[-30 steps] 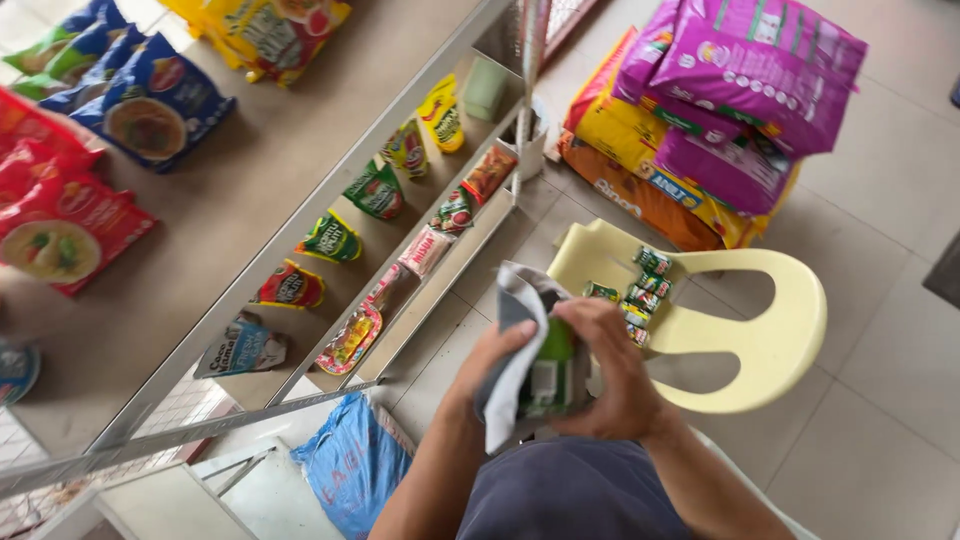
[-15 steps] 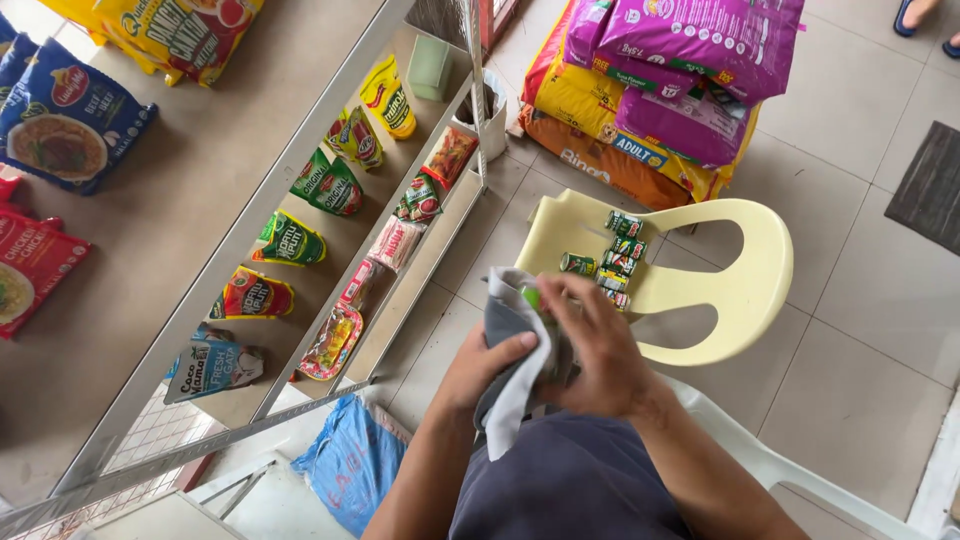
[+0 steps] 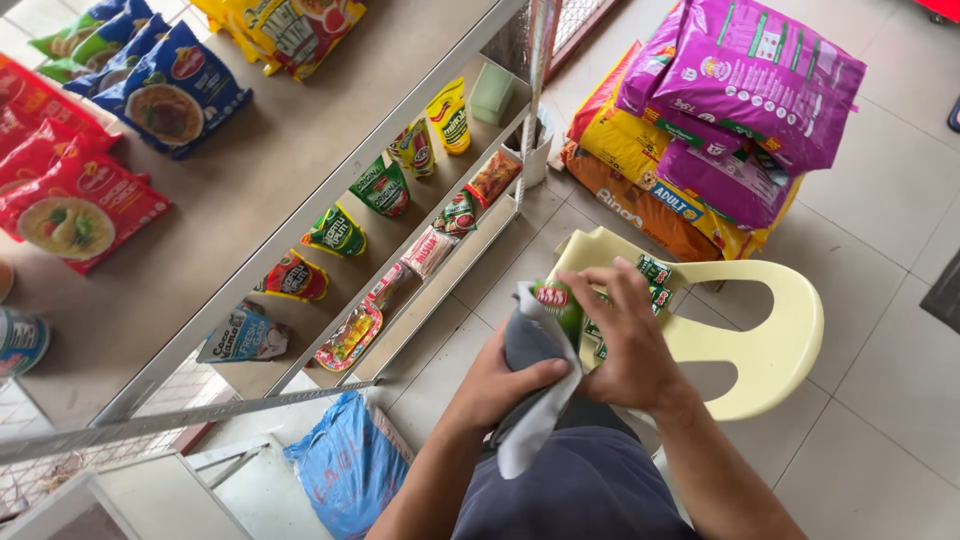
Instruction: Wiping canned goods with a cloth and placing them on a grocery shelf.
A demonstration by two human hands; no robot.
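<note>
My left hand (image 3: 500,385) grips a grey and white cloth (image 3: 530,400) that hangs down over my lap. My right hand (image 3: 625,340) holds a small green packet with a red label (image 3: 556,303) against the top of the cloth. Both hands are together in front of me, just above a pale yellow plastic chair (image 3: 760,340). Several small green packets (image 3: 655,280) lie on the chair's seat, right behind my right hand's fingers.
A metal shelf unit (image 3: 300,210) stands to the left, with sauce pouches on the lower level and noodle bags (image 3: 70,200) on top. Large purple and yellow sacks (image 3: 720,130) are stacked on the tiled floor beyond the chair. A blue bag (image 3: 345,465) lies by my left knee.
The view has shifted. My hands have kept rubbing the packet with the cloth, and the right hand now covers the packet more from the right side.
</note>
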